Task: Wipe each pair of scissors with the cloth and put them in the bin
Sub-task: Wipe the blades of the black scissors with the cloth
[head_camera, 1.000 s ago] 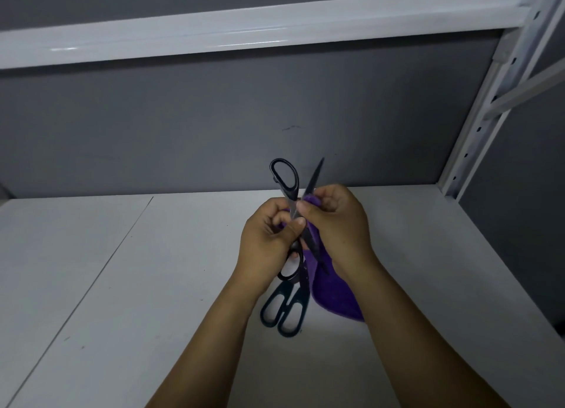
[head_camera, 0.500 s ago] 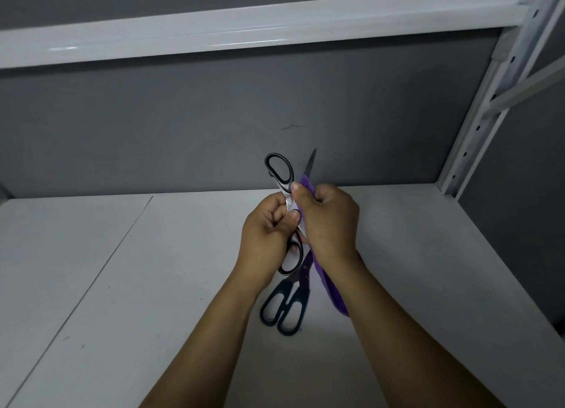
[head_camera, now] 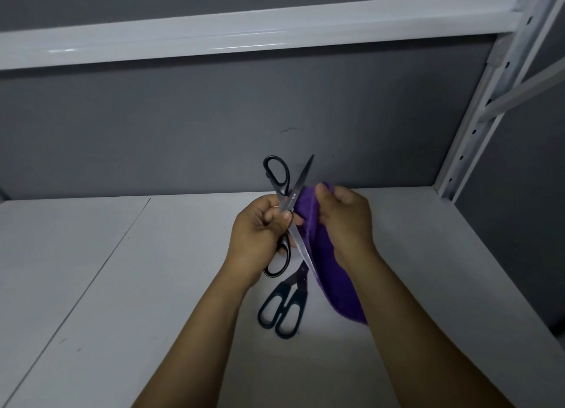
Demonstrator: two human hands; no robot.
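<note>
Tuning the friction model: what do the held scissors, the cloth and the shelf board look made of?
Held scissors: dark matte metal blades with a brighter ground edge; glossy black plastic handles, judging by highlights. Purple cloth: fuzzy, draping pile, probably microfibre. Shelf board: smooth white matte surface, laminate or painted metal; cannot tell.

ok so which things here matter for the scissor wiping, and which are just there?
Job:
- black-handled scissors, gripped by left hand
- purple cloth, held by right hand
- teal-handled scissors, lying on shelf board
- bin: not in view

Just there:
- upper shelf beam
- rack upright
- grey wall
</note>
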